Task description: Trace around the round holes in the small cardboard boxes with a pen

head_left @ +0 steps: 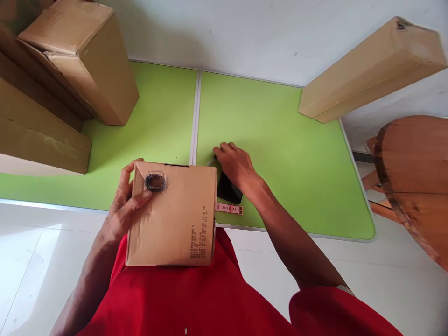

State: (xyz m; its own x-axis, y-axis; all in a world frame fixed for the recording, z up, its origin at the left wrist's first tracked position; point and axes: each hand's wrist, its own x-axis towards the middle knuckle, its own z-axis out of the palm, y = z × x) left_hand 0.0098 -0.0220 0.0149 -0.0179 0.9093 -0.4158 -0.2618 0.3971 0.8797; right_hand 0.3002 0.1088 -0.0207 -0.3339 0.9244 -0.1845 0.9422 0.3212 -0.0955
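Observation:
My left hand [126, 201] grips the left side of a small cardboard box [173, 214], thumb on its top face next to a black scribbled circle [156, 182]. The box rests against my red shirt at the near edge of the green table [280, 135]. My right hand [235, 165] lies palm down on a black flat object [228, 190] just right of the box, fingers curled over its far end. A pink strap with holes [229, 208] lies beside the black object, partly hidden behind the box.
Large cardboard boxes [84, 51] are stacked at the table's far left. A long narrow carton [371, 70] leans over the far right corner. A wooden piece of furniture [413, 172] stands right of the table. White tiled floor lies below.

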